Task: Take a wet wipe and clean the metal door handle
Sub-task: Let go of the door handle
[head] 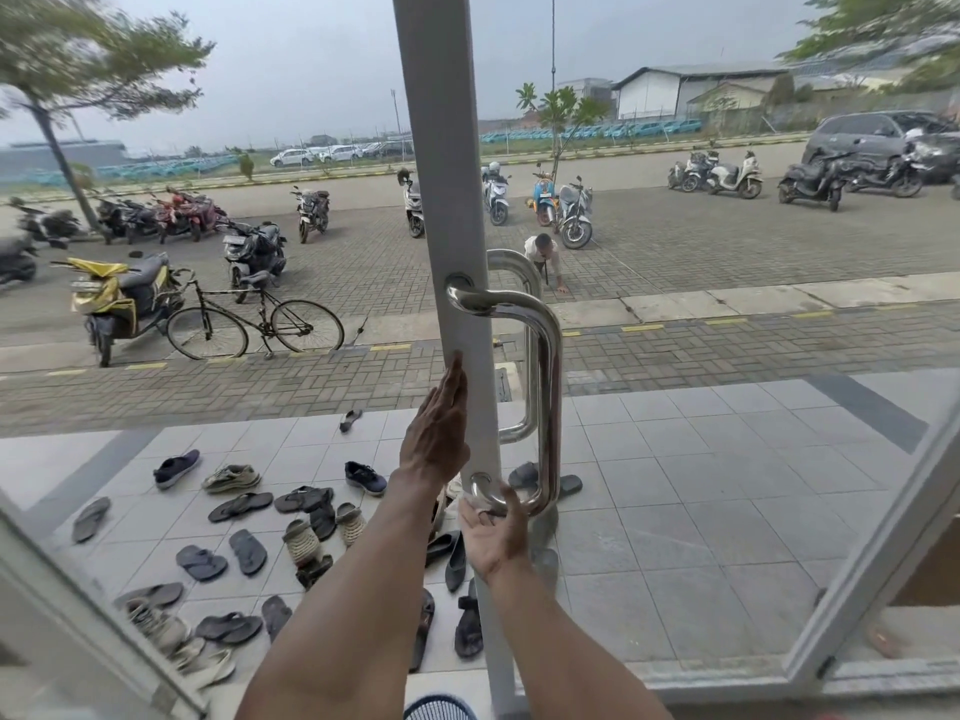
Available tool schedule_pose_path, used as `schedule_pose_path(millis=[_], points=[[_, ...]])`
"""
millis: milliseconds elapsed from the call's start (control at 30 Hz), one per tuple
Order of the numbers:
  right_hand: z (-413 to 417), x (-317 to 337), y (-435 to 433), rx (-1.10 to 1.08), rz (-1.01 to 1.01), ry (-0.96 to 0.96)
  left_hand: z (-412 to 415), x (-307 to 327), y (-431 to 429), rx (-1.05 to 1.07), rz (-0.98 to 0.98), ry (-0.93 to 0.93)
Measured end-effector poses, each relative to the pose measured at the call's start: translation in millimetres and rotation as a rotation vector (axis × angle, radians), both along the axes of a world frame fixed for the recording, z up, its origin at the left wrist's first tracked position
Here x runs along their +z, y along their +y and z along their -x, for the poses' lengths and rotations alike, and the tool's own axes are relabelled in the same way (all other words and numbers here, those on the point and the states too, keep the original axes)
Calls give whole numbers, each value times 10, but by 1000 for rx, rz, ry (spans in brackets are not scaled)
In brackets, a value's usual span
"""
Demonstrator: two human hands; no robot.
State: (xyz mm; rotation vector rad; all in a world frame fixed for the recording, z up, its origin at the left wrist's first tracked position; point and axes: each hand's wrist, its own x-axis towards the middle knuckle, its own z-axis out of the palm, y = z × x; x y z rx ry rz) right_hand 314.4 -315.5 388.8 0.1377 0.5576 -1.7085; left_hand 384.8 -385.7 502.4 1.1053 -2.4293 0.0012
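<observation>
A white door frame [447, 200] stands upright in the middle, carrying a polished metal door handle [545, 366], a tall bar bent in to mounts at top and bottom. The right hand [496, 543] reaches up to the lower mount, its grip curled around the bend with a pale wet wipe [475, 511] pressed between fingers and metal. Above and left of that grip, the left hand [439, 433] lies flat and released against the frame, fingers straight and pointing up. Below both hands, beyond the glass, a tiled porch [675, 485] holds scattered sandals and shoes [244, 506]. Further out, brick paving [727, 241] carries parked motorbikes [124, 298] and a bicycle [254, 324] under a grey sky.
</observation>
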Motion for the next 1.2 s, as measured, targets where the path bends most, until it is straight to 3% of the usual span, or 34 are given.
schedule_pose_path(millis=[133,267,467,600,733,900,1033,1200], points=[[-221,182,-106,106,33,122,-247,-76,-89,6,69,-56],[-486,-58,-141,286,-101,397,-569,-393,-1,131,-34,-58],[-747,-1059,-197,456,-220,913,-1031,-1276,107,364,-453,-137],[-903,-1555,-173,570,-261,1058,-1311,-2054,209,549,-861,27],[-1027,-2196,-281,668,-264,1155,-1431,-2855,203,668,-1028,235],[-1213,-3728,-400,806,-300,1221,-1534,-4430,256,847,-1307,697],[-1292,-5084,-482,888,-350,1245,-1558,-5952,213,936,-1444,879],[-1256,-6599,-578,1029,-369,1353,-1419,-7398,110,977,-1458,974]])
